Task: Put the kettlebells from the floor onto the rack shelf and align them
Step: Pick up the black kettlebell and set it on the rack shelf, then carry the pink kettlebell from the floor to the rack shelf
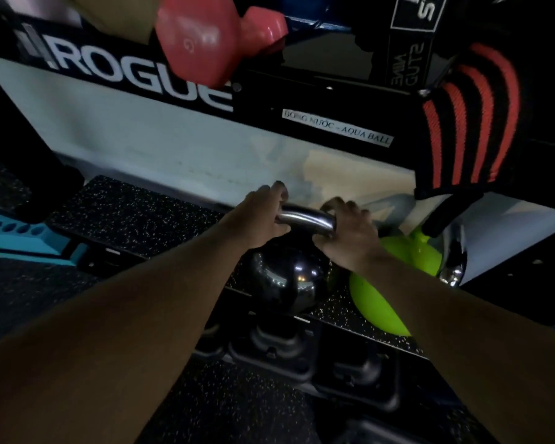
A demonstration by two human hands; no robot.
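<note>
Both my left hand point(263, 216) and right hand point(350, 235) clamp the chrome handle of the glossy black kettlebell point(285, 280) on the speckled rubber rack shelf point(135, 216), touching a lime-green kettlebell point(378, 296).

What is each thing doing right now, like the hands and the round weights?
Left hand: closed on the handle's left end.
Right hand: closed on the handle's right end.
Black kettlebell: upright, gripped by both hands on the speckled shelf.
Green kettlebell: tilted, beside the black one, untouched.
Pink dumbbell: lying on the upper shelf.
Striped wrap: hanging down from the rack.
</note>
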